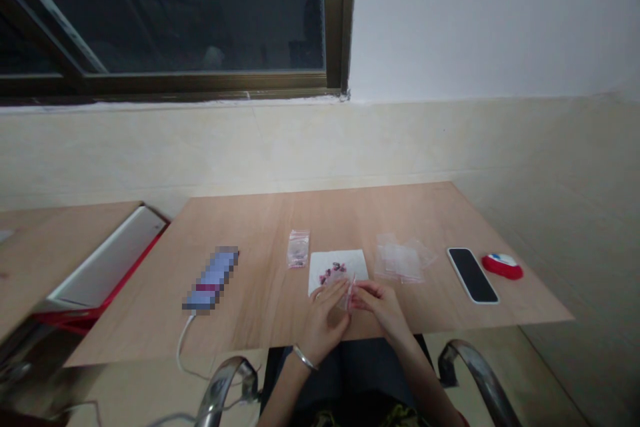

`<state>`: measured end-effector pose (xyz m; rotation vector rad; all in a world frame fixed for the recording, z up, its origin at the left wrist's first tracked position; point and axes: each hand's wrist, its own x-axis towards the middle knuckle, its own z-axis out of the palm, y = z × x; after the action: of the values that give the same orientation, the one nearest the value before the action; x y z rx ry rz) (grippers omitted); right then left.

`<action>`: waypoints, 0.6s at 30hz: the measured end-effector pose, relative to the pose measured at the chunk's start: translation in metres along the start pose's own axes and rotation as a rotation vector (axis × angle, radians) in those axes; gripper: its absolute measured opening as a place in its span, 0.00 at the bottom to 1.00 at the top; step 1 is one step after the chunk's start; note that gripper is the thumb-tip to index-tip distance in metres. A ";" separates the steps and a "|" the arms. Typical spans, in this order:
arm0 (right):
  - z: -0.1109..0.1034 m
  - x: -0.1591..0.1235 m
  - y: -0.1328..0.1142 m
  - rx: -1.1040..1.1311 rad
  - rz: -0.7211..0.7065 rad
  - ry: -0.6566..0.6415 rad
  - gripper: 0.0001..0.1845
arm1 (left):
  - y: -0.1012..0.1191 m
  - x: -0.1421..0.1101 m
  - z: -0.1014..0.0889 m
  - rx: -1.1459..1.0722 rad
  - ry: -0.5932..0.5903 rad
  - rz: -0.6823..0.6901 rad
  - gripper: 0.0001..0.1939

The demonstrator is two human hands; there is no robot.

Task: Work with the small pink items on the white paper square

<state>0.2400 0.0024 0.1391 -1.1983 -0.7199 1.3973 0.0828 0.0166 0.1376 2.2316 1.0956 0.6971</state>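
Between my two hands, over the near edge of a white paper sheet (320, 263), is a small clear zip bag (349, 295). My left hand (325, 320), with a silver bangle at the wrist, has its fingers closed on the bag's left side. My right hand (380, 303) pinches the bag's right edge. Several small pink and dark pieces (334, 271) lie on the paper just beyond my fingers; they are too small to name. What the bag contains cannot be made out.
A stack of filled small bags (299, 249) lies left of the paper. Several flat clear bags (403, 260) are spread to its right, then a white-edged phone (473, 275) and a red object (503, 267). A pixelated phone (212, 279) with a white cable lies left.
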 end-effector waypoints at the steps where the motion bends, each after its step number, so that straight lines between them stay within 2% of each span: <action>1: 0.000 0.000 0.001 -0.003 0.009 -0.009 0.23 | 0.002 0.000 -0.001 -0.001 -0.001 -0.016 0.26; 6: 0.001 -0.002 0.001 -0.011 0.055 -0.062 0.19 | 0.009 0.003 -0.003 -0.056 0.019 -0.082 0.19; 12: 0.001 -0.005 -0.003 0.022 0.073 -0.112 0.20 | 0.007 0.004 0.003 -0.326 0.147 -0.192 0.17; 15: -0.001 -0.007 -0.003 -0.007 0.054 -0.142 0.19 | 0.010 0.004 0.002 -0.414 0.134 -0.253 0.16; 18: -0.004 -0.008 -0.001 -0.026 0.062 -0.187 0.17 | 0.012 0.005 -0.004 -0.465 0.061 -0.287 0.16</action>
<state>0.2434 -0.0055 0.1407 -1.1279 -0.8390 1.5703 0.0894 0.0159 0.1497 1.6353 1.1190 0.8034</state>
